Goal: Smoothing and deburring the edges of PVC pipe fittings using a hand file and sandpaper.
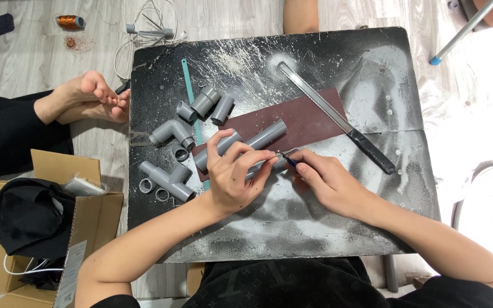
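My left hand is closed around a short grey plastic pipe piece just above a low black table. My right hand pinches a small dark-handled blade tool whose tip touches the end of that pipe piece. Right behind my hands lie two longer grey pipes on a brown sheet of sandpaper.
Grey elbow, tee and coupling fittings and rings lie on the table's left part, beside a green strip. A long metal file with a black handle lies diagonally at right. Another person's bare feet rest left of the table; a cardboard box stands at lower left.
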